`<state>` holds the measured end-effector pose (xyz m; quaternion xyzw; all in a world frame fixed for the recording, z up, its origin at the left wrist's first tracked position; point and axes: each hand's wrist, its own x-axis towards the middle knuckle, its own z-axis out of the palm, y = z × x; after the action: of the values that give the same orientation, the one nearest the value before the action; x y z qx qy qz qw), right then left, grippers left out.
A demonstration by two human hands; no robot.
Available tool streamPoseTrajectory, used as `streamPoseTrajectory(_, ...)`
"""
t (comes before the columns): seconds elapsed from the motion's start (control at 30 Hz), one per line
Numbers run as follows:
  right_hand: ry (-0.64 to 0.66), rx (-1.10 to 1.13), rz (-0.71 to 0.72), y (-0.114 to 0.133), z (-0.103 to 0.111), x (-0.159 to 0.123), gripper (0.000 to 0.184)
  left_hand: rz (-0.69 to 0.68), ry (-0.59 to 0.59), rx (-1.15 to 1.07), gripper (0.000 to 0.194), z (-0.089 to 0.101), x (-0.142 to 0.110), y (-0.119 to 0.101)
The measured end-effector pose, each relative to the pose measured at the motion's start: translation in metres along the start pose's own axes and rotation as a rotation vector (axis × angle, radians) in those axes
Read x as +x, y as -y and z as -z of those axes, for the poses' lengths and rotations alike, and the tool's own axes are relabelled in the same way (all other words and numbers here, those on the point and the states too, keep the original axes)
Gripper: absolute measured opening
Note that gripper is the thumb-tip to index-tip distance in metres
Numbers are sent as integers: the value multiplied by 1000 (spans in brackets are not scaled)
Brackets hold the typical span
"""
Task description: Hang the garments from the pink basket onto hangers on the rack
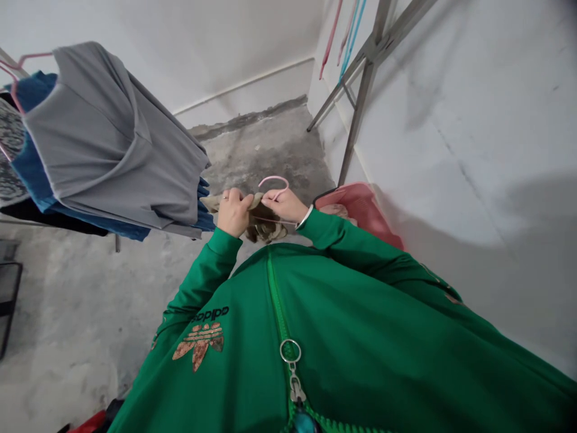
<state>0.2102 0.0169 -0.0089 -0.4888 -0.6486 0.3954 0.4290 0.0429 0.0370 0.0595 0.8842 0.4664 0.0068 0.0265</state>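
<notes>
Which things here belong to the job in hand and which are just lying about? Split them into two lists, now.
In use: left hand gripping a beige-brown garment; right hand on a pink hanger.
Just about: grey top on a hanger; blue garment behind it; pink laundry basket; metal rack legs.

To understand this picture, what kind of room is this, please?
Probably a bare laundry or drying room: a grey garment hangs on a rack, a pink laundry basket stands by the wall, the right hand holds a pink hanger, the left hand a beige cloth, and the floor is rough concrete.
</notes>
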Motion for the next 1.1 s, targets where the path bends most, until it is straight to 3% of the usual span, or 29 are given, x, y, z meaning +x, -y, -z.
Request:
streamPoseTrajectory(0.13, 1, -111, 93, 10, 25, 9, 25, -24, 58, 2, 31, 9, 5, 7)
streamPoseTrajectory(0.23, -270, -257, 203, 18, 36, 7, 27, 84, 58, -103, 28, 12, 7, 13)
streamPoseTrajectory(0.3, -496, -335, 280, 18, 38, -1, 28, 180, -42, -175, 23, 15, 8, 20)
streamPoseTrajectory(0.37, -573, -388, 274, 9, 34, -14, 25, 242, -148, -244, 21, 19, 8, 26)
streamPoseTrajectory(0.5, -346, -481, 35, -29, 9, -30, 24, 254, -255, -387, 22, 25, 4, 29)
streamPoseTrajectory(0.67, -190, -366, -261, -67, -21, -7, 47, 192, -239, -485, 21, 31, -4, 17)
streamPoseTrajectory(0.77, -114, -236, -294, -76, -28, 6, 29, 179, -239, -476, 22, 38, -10, 13)
streamPoseTrajectory(0.83, -116, -201, -305, -82, -25, 8, 17, 194, -245, -451, 21, 43, -14, 17)
streamPoseTrajectory(0.9, -157, -177, -336, -89, -16, 6, 23, 227, -252, -416, 21, 45, -19, 27)
streamPoseTrajectory(1.0, -243, -117, -400, -100, 5, 2, 52, 261, -244, -394, 25, 42, -28, 46)
streamPoseTrajectory(1.1, -412, 2, -385, -101, 25, -3, 86, 245, -194, -454, 32, 33, -37, 60)
